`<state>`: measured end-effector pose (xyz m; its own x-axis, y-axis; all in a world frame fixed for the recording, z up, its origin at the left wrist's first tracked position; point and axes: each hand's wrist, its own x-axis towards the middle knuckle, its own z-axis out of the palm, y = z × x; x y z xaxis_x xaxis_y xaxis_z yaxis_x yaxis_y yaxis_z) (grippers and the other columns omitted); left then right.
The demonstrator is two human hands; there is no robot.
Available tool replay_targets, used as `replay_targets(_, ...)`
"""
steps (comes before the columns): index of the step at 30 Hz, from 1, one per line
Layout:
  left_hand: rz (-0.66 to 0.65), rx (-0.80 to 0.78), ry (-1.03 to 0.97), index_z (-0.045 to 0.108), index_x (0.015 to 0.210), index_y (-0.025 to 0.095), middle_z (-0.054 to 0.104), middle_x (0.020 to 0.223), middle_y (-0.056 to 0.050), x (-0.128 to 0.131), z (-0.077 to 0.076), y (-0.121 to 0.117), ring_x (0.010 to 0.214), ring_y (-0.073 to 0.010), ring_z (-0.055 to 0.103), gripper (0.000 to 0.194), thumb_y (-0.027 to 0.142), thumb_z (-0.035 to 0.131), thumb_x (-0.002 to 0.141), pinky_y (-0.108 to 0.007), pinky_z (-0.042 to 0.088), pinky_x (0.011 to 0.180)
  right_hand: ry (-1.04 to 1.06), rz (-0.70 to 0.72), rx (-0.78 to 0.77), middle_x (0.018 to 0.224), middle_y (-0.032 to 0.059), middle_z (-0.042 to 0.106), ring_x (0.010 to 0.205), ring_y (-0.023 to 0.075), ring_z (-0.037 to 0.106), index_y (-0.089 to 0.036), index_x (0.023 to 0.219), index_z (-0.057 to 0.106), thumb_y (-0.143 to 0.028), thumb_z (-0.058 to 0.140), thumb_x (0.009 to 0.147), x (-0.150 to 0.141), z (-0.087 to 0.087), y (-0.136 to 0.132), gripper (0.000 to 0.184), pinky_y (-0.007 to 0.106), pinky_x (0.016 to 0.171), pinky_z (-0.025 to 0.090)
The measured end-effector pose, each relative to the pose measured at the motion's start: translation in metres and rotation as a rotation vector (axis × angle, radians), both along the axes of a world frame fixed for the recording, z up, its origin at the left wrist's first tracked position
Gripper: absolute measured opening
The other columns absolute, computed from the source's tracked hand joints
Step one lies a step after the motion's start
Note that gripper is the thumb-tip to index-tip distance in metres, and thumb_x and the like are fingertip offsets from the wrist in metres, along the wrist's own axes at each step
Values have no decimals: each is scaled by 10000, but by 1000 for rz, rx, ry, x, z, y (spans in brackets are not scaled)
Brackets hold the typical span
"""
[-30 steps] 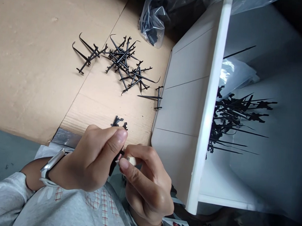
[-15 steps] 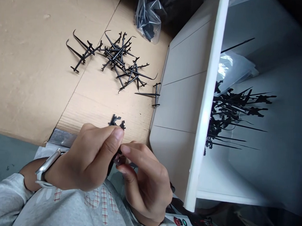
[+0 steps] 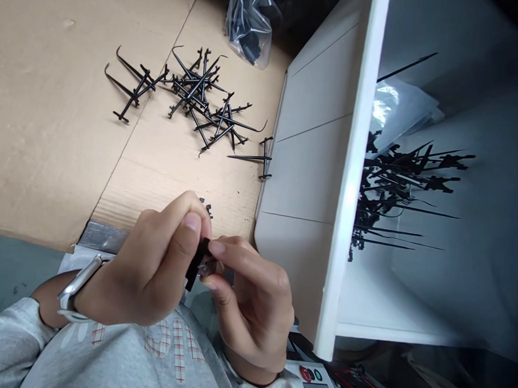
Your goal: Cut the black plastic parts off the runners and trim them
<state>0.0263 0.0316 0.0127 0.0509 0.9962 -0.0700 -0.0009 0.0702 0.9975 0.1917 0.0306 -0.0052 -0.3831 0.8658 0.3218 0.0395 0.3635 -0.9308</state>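
Note:
My left hand point(image 3: 157, 264) is closed on a black plastic part point(image 3: 194, 269), its thumb pressed against the curled fingers. Small notched ends of black plastic poke out beyond the knuckles, and the rest is covered by the hand. Close by on the right, my right hand point(image 3: 254, 302) pinches a small clear piece point(image 3: 208, 266) between thumb and forefinger. This piece meets the black part; whether it is joined to it cannot be made out. Farther off on the cardboard lies a pile of thin black plastic parts point(image 3: 199, 88) with curved tips and crossbars.
A single black T-shaped part point(image 3: 264, 158) lies beside a white bin point(image 3: 315, 173). More black parts point(image 3: 406, 172) and a clear bag point(image 3: 406, 109) are inside it. Another bag point(image 3: 251, 33) stands at the back. A control box point(image 3: 313, 379) with red and green buttons is low at right.
My left hand has rolled, so more of the black part's lower body shows and less of its notched end. The right fingers stay pinched beside it. The view has shifted slightly.

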Motion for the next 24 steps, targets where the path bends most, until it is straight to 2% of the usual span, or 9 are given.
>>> replay_targets(3, -23, -123, -207, 521, 896, 258, 435, 606, 88, 2, -6, -1, 443, -100, 331, 284, 287, 389, 1145, -224, 289, 408, -15, -33, -4, 1011, 41, 773, 772, 195, 707, -274, 1482, 648, -80, 690, 987, 2, 0, 0, 533, 345, 684, 610)
replay_targets(7, -94, -226, -300, 478, 762, 240, 385, 561, 80, 4, -13, 3, 414, -83, 332, 406, 344, 383, 1142, -215, 255, 372, -39, -32, -7, 1016, 32, 767, 799, 185, 707, -283, 1486, 638, -11, 691, 964, 4, 2, 0, 591, 323, 699, 605)
replay_targets(11, -80, -197, -194, 396, 658, 244, 333, 492, 80, 5, -10, 7, 388, -80, 306, 465, 325, 420, 1115, -243, 245, 381, -46, -31, -18, 1016, 31, 760, 818, 180, 715, -267, 1469, 649, -1, 689, 961, 3, 3, -1, 574, 317, 726, 606)
replay_targets(18, -40, -72, 31, 391, 627, 271, 391, 447, 69, 7, 0, 9, 386, -117, 372, 433, 219, 429, 1055, -297, 288, 420, -42, -12, -20, 965, 33, 733, 790, 201, 693, -286, 1500, 622, -25, 636, 971, 3, 2, -2, 591, 344, 696, 588)
replay_targets(24, -41, -5, 84, 380, 637, 271, 391, 449, 78, 8, 1, 11, 376, -111, 368, 432, 199, 408, 1062, -305, 288, 435, -16, -39, -28, 1000, 43, 746, 804, 205, 706, -279, 1507, 619, -38, 656, 984, 5, 1, -7, 577, 353, 694, 594)
